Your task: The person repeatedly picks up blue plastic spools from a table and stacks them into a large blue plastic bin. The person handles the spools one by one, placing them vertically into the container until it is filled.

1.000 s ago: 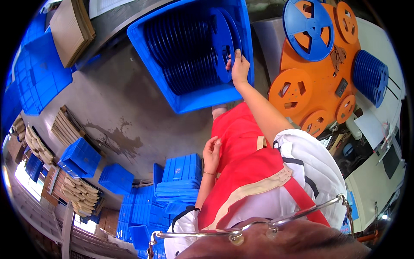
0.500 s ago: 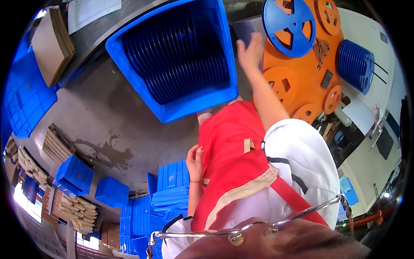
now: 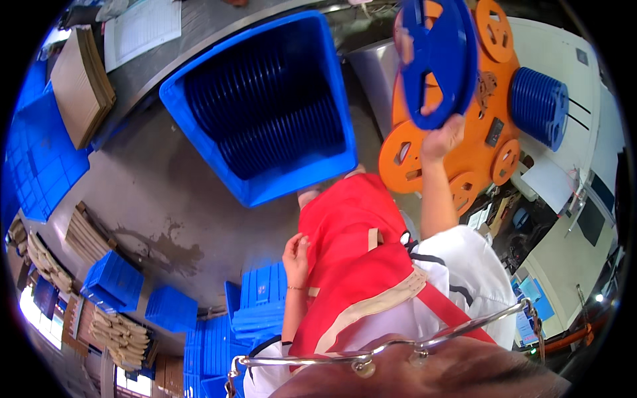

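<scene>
A blue plastic reel (image 3: 458,66) with cut-out openings is tilted up above the orange machine table. My right hand (image 3: 443,138) grips its near edge, and fingertips show through an opening. A skin-toned blur lies at the reel's far left edge; I cannot make it out. Beside the red apron (image 3: 352,225) hangs my left hand (image 3: 296,255), its fingers loosely bent and apart, with nothing seen in it. In front of me, a blue bin (image 3: 262,189) holds two rows of dark blue reels (image 3: 279,136).
Orange discs (image 3: 400,156) ring the orange machine table (image 3: 458,156). More blue reels (image 3: 539,106) sit on two rods at the right. Cardboard sheets (image 3: 78,86) and a paper sheet (image 3: 142,33) lie at the far left. Blue crates (image 3: 262,292) are stacked behind my left arm.
My right hand has moved right from beside the bin and taken hold of the blue reel. That reel, flat before, is now tilted up. My left hand has hardly moved.
</scene>
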Motion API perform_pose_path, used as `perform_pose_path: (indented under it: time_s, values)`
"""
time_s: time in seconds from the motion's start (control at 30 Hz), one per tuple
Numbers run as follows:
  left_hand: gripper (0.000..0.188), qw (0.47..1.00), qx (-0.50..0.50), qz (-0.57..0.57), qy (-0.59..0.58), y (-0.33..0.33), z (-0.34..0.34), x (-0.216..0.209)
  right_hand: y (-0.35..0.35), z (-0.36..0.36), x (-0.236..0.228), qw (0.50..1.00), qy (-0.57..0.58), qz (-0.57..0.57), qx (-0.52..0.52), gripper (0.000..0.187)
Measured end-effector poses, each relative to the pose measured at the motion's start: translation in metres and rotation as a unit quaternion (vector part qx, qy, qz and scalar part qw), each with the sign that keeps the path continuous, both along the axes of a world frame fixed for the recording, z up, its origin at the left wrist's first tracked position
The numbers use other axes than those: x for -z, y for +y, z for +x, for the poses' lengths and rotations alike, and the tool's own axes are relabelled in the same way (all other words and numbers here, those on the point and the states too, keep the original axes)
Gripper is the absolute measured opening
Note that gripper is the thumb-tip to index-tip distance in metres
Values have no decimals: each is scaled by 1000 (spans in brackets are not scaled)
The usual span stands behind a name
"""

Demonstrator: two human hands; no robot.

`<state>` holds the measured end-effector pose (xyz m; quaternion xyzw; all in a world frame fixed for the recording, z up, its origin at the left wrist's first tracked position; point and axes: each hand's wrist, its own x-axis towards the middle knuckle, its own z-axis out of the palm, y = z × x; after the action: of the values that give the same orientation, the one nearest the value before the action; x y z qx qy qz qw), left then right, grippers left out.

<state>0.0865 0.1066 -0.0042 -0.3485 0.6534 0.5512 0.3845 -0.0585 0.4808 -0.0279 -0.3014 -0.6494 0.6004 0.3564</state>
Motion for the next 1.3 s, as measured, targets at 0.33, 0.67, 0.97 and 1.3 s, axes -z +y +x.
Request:
perform_pose_path:
  time_s: [0.33,0.67,0.97,1.3]
  values:
    - [29,1000,-17,18,-1,1,5,5,-41,7,16,898,-67,-430,64,41]
    - [27,1000,-23,11,0,-17,18,9,-132,-39,88,966,-174,-190,-26,44]
    - [29,1000,-29,9,-1,-37,22,11,-165,-46,85,959,-201,-200,-26,40]
    - [31,1000,11,17,11,-47,-7,5,-167,-13,153,921,-352,-65,-151,53]
